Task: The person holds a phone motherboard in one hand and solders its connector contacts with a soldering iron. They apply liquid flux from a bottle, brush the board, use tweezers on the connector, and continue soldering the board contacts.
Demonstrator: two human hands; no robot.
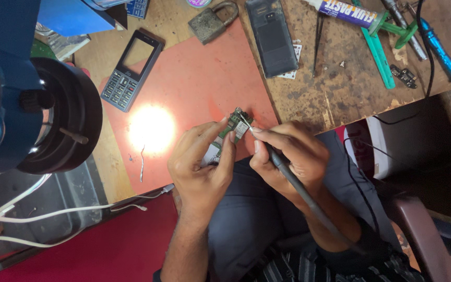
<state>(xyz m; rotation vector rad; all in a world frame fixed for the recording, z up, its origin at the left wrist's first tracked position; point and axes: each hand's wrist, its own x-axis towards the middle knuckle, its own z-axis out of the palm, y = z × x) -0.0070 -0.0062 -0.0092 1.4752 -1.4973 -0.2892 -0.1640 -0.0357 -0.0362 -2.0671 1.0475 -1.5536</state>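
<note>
Gripping small green circuit board (229, 131) w/ left hand (200, 164)

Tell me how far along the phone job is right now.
Done: the phone is apart; its keypad front shell and dark back cover lie separately on the bench. In hand: the left hand holds the green circuit board over the red mat, while the right hand puts a slim tool's tip on its upper end. Left: board and shells are not yet rejoined.
</note>
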